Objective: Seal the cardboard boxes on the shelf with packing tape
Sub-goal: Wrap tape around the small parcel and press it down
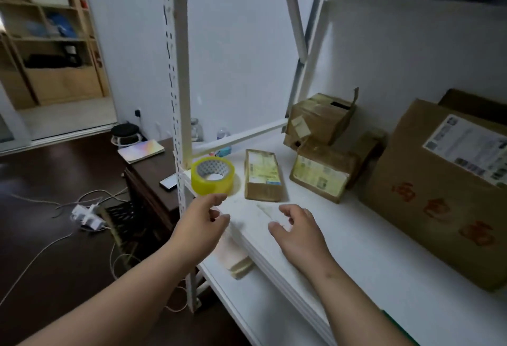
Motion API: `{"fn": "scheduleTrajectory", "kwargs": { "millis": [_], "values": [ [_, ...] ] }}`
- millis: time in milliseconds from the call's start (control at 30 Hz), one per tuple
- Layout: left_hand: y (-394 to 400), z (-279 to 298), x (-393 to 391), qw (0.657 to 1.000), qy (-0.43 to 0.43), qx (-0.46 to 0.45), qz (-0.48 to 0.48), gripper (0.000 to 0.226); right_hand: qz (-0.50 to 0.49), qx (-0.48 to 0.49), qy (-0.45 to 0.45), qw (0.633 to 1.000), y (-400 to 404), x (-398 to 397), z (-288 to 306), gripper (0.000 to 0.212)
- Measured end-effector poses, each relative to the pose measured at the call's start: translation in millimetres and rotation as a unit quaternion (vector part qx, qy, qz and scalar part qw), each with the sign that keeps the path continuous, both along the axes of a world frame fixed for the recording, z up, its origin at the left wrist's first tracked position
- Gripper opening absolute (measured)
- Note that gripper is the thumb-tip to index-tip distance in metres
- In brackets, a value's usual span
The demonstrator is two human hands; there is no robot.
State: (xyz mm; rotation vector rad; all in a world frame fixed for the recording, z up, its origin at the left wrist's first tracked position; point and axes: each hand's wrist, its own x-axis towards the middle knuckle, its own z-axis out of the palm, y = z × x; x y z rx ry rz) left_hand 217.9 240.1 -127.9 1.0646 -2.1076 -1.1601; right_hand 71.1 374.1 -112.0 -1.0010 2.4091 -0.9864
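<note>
A yellow roll of packing tape (212,176) stands tilted at the left front corner of the white shelf (370,249). My left hand (204,226) hovers just below the roll, fingers apart, holding nothing. Over the shelf's front edge my right hand (297,233) is open too, fingers curled. Behind the hands lies a small cardboard box (262,175) with a yellowish label. Further right sit a flat taped box (322,174), a box with an open flap (319,119) stacked on it, and a large box (444,189) with red characters.
A white slotted upright post (179,85) rises at the shelf's left corner. Left of it stands a dark wooden side table (149,166) with a notebook (141,150). A power strip (86,215) and cables lie on the dark floor. An upper shelf hangs overhead.
</note>
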Motion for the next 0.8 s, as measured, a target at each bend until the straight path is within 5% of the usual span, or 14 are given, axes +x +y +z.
{"fn": "scheduleTrajectory", "kwargs": {
  "millis": [367, 567, 667, 800],
  "values": [
    [-102.8, 15.1, -51.2, 0.994, 0.008, -0.108, 0.002, 0.033, -0.089, 0.051, 0.16, 0.982, -121.3, -47.5, -15.4, 0.1],
    [-137.6, 15.4, -79.7, 0.992, 0.014, -0.098, -0.078, 0.036, -0.149, 0.095, 0.171, 0.969, -133.8, -39.0, -13.4, 0.093],
    [-152.2, 17.5, -88.9, 0.988, 0.019, -0.087, -0.129, 0.034, -0.222, 0.027, 0.094, 0.97, -127.4, -39.9, -1.7, 0.083],
    [-169.5, 25.2, -98.5, 0.978, 0.057, -0.057, -0.194, 0.037, -0.297, -0.161, -0.118, 0.934, -103.7, -36.9, 19.5, 0.074]
  ]
}}
